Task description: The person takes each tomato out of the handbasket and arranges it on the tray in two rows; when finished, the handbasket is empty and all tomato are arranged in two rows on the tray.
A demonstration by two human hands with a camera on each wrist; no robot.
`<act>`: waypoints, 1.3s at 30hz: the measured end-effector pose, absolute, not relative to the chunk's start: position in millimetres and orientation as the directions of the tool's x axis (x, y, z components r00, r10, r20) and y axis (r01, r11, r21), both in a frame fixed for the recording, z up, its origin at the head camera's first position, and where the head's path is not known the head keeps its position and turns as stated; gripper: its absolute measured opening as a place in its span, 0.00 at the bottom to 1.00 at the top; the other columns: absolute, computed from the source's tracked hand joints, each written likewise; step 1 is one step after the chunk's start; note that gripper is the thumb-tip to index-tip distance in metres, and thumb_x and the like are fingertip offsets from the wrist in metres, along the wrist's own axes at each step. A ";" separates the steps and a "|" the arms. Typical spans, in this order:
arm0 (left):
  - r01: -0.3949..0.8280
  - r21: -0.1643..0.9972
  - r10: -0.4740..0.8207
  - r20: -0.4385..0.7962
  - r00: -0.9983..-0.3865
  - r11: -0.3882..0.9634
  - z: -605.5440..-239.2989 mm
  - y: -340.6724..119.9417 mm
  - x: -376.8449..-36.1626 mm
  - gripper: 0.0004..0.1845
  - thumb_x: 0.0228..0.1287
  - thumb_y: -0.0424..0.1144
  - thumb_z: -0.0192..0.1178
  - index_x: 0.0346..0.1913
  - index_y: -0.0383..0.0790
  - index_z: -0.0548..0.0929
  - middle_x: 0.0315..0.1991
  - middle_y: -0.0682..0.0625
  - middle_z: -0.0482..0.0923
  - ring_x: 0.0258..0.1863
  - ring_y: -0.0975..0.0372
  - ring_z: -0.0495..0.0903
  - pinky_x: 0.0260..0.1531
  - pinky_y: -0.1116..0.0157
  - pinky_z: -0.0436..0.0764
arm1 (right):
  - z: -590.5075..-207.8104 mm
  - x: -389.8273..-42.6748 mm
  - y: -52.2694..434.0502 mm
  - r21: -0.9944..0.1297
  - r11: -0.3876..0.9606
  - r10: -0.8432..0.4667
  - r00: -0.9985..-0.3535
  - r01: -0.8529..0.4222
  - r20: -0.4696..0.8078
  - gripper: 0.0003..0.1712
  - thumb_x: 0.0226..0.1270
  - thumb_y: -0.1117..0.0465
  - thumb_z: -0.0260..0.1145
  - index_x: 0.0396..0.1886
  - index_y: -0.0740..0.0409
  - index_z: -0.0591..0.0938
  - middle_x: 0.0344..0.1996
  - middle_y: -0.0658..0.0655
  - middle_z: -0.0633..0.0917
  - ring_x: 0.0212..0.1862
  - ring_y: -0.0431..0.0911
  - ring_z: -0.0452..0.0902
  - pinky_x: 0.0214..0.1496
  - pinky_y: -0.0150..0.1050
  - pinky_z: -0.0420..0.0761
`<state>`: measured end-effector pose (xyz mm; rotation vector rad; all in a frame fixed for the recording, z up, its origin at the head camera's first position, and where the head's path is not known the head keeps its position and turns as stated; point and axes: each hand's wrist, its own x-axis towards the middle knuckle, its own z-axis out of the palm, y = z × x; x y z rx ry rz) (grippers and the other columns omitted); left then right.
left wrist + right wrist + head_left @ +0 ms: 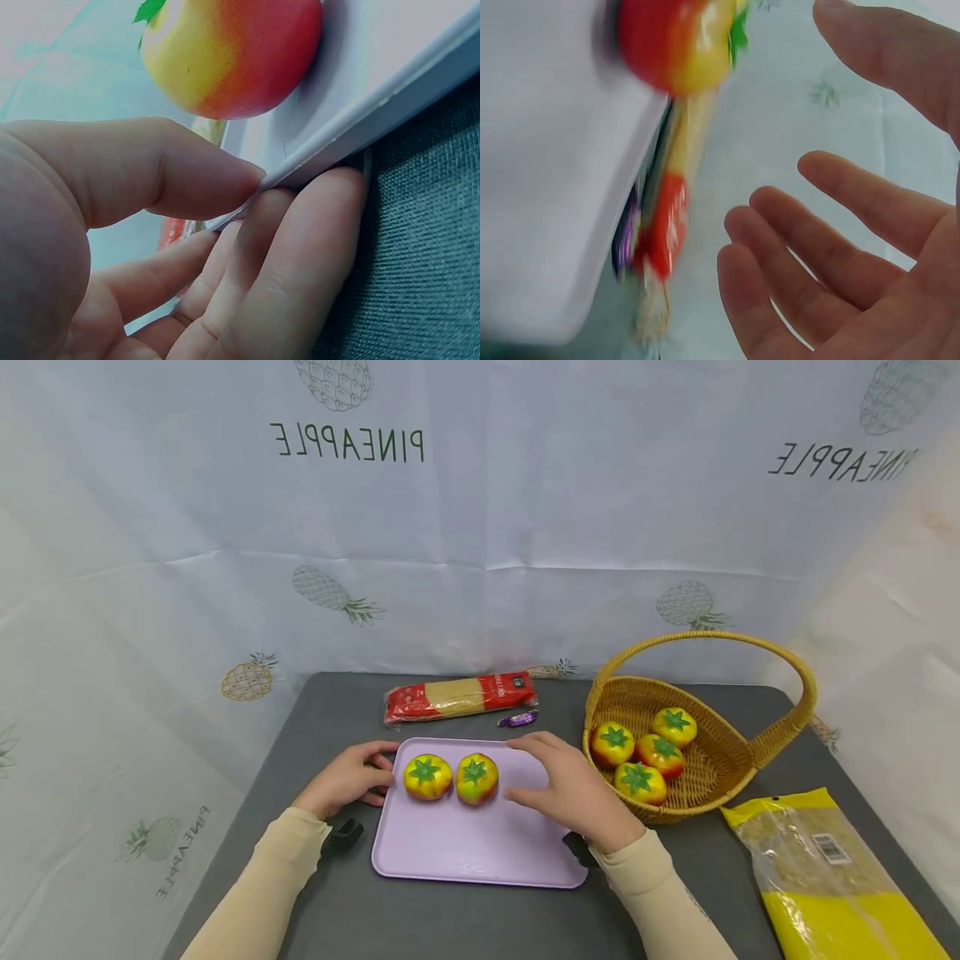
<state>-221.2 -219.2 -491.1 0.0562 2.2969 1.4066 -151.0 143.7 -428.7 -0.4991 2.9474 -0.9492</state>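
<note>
A lilac tray (pixel 480 852) lies on the table with two yellow-red, persimmon-like fruits on it, each topped by a green star-shaped leaf: a left one (pixel 427 777) and a right one (pixel 477 779). At the tray's left edge my left hand (pixel 356 777) pinches the rim, thumb on top and fingers against the underside, as the left wrist view shows. My right hand (pixel 566 785) hovers over the tray's right part, fingers spread and holding nothing. Its thumb points toward the right fruit (pixel 679 45), apart from it.
A wicker basket (pixel 720 777) with a tall handle stands at right, holding several similar fruits. Behind the tray lie a red noodle packet (pixel 457 697) and a purple-wrapped candy (pixel 517 718). A yellow, partly clear bag (pixel 832 868) lies front right. A pineapple-print curtain (pixel 480 510) hangs behind.
</note>
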 end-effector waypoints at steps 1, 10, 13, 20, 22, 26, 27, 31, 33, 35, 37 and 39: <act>-0.196 0.855 0.255 -0.350 -0.901 0.481 -491.1 -220.6 -220.8 0.37 0.68 0.35 0.69 0.79 0.40 0.72 0.50 0.40 0.79 0.39 0.55 0.86 0.39 0.57 0.94 | -424.8 -149.3 151.1 -0.559 0.774 -0.297 -0.950 -0.298 0.095 0.38 0.62 0.45 0.83 0.71 0.45 0.83 0.67 0.51 0.84 0.67 0.52 0.82 0.69 0.58 0.85; -0.185 0.850 0.254 -0.345 -0.904 0.494 -490.0 -229.1 -220.0 0.37 0.69 0.35 0.69 0.79 0.38 0.70 0.50 0.39 0.78 0.41 0.54 0.86 0.39 0.57 0.94 | -399.8 -158.0 239.3 -0.516 0.814 -0.245 -0.963 -0.266 0.110 0.39 0.64 0.47 0.82 0.72 0.53 0.82 0.66 0.61 0.85 0.61 0.60 0.84 0.62 0.62 0.87; -0.186 0.851 0.256 -0.345 -0.903 0.490 -490.5 -228.5 -220.6 0.37 0.69 0.35 0.69 0.79 0.38 0.71 0.50 0.39 0.79 0.40 0.55 0.86 0.38 0.57 0.94 | -400.3 -165.6 264.5 -0.518 0.829 -0.216 -0.975 -0.211 0.052 0.41 0.65 0.45 0.81 0.74 0.55 0.80 0.67 0.62 0.84 0.62 0.61 0.83 0.63 0.63 0.86; -0.163 0.866 0.287 -0.327 -0.900 0.472 -489.9 -223.8 -220.0 0.38 0.68 0.35 0.69 0.79 0.34 0.69 0.50 0.39 0.80 0.40 0.56 0.86 0.38 0.55 0.94 | -406.3 -182.0 295.1 -0.553 0.823 -0.192 -0.980 -0.129 -0.056 0.46 0.65 0.42 0.80 0.78 0.56 0.76 0.71 0.64 0.82 0.70 0.64 0.78 0.69 0.66 0.81; -0.158 0.867 0.290 -0.322 -0.901 0.472 -489.5 -223.1 -219.5 0.38 0.68 0.35 0.69 0.79 0.34 0.69 0.50 0.39 0.80 0.39 0.56 0.85 0.38 0.55 0.94 | -408.0 -185.9 298.2 -0.554 0.824 -0.197 -0.978 -0.124 -0.074 0.47 0.65 0.42 0.80 0.78 0.56 0.76 0.71 0.64 0.82 0.70 0.64 0.78 0.69 0.66 0.81; -0.172 0.863 0.282 -0.334 -0.899 0.476 -490.1 -221.2 -219.0 0.38 0.69 0.35 0.69 0.79 0.35 0.70 0.50 0.40 0.79 0.39 0.56 0.85 0.39 0.55 0.94 | -410.2 -191.3 300.9 -0.546 0.831 -0.194 -0.976 -0.109 -0.101 0.47 0.64 0.41 0.80 0.77 0.57 0.76 0.69 0.65 0.83 0.70 0.64 0.79 0.70 0.66 0.81; -0.177 0.862 0.277 -0.338 -0.900 0.475 -490.6 -220.7 -219.1 0.37 0.68 0.35 0.69 0.79 0.36 0.70 0.49 0.40 0.79 0.39 0.56 0.85 0.39 0.56 0.94 | -409.9 -192.4 300.8 -0.540 0.835 -0.195 -0.975 -0.107 -0.107 0.47 0.64 0.41 0.80 0.77 0.57 0.76 0.69 0.66 0.83 0.70 0.64 0.79 0.70 0.66 0.81; -0.191 0.858 0.261 -0.346 -0.901 0.477 -491.8 -220.8 -219.1 0.37 0.68 0.35 0.69 0.79 0.37 0.71 0.49 0.40 0.79 0.39 0.55 0.85 0.39 0.56 0.94 | -409.5 -198.8 298.8 -0.520 0.848 -0.202 -0.970 -0.103 -0.137 0.47 0.63 0.42 0.80 0.76 0.57 0.77 0.69 0.66 0.83 0.70 0.64 0.79 0.71 0.65 0.80; -0.196 0.858 0.257 -0.348 -0.902 0.475 -492.3 -220.9 -219.3 0.37 0.68 0.34 0.69 0.78 0.38 0.72 0.48 0.40 0.79 0.39 0.55 0.85 0.39 0.56 0.94 | -409.4 -202.1 298.4 -0.508 0.854 -0.212 -0.966 -0.111 -0.146 0.46 0.63 0.42 0.80 0.76 0.58 0.78 0.68 0.66 0.84 0.70 0.64 0.79 0.71 0.65 0.80; -0.196 0.859 0.258 -0.347 -0.901 0.472 -492.2 -220.9 -219.5 0.37 0.67 0.34 0.69 0.78 0.38 0.72 0.48 0.40 0.79 0.39 0.55 0.85 0.39 0.56 0.94 | -410.3 -204.8 298.9 -0.501 0.857 -0.220 -0.964 -0.116 -0.152 0.46 0.63 0.42 0.80 0.75 0.58 0.78 0.68 0.65 0.84 0.70 0.64 0.79 0.71 0.65 0.80; -0.195 0.860 0.261 -0.347 -0.901 0.472 -492.5 -220.8 -220.0 0.37 0.67 0.34 0.69 0.78 0.38 0.72 0.48 0.40 0.79 0.39 0.55 0.85 0.39 0.56 0.94 | -410.9 -206.9 299.1 -0.496 0.860 -0.226 -0.961 -0.121 -0.158 0.46 0.63 0.41 0.80 0.75 0.58 0.78 0.67 0.65 0.85 0.69 0.64 0.79 0.70 0.65 0.80; -0.195 0.860 0.261 -0.348 -0.900 0.472 -492.7 -220.6 -220.3 0.37 0.67 0.34 0.69 0.78 0.38 0.72 0.49 0.40 0.79 0.39 0.55 0.85 0.39 0.56 0.94 | -411.7 -209.1 299.2 -0.493 0.861 -0.232 -0.959 -0.124 -0.164 0.46 0.63 0.41 0.80 0.75 0.59 0.78 0.66 0.64 0.85 0.68 0.64 0.80 0.69 0.65 0.81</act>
